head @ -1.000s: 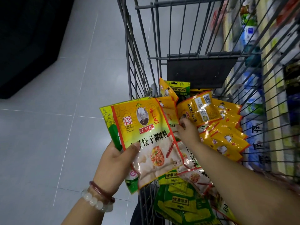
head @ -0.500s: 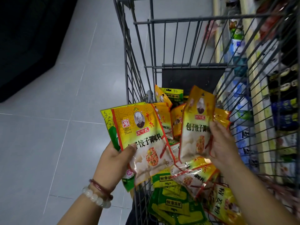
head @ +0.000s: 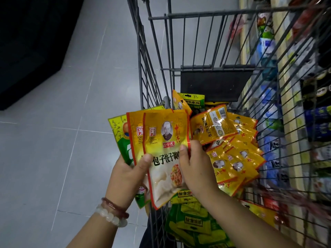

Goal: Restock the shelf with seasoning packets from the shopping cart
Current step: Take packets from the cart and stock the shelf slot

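My left hand (head: 128, 179) grips a fanned stack of seasoning packets (head: 161, 140) over the left rim of the wire shopping cart (head: 179, 15). The front packets are yellow with red borders; a green one sits behind. My right hand (head: 194, 169) pinches the right edge of the front yellow packet, laid onto the stack. Inside the cart lie several more yellow packets (head: 232, 154) and green packets (head: 193, 224).
Store shelves (head: 279, 104) with blue and mixed goods run along the right, seen through the cart's wires. Grey tiled floor (head: 53, 140) lies to the left, with a dark fixture (head: 32, 42) at the upper left. A black flap (head: 213, 85) hangs at the cart's far end.
My right hand picked a yellow packet out of the cart, lifted it, and brought it left onto the stack held in my left hand.
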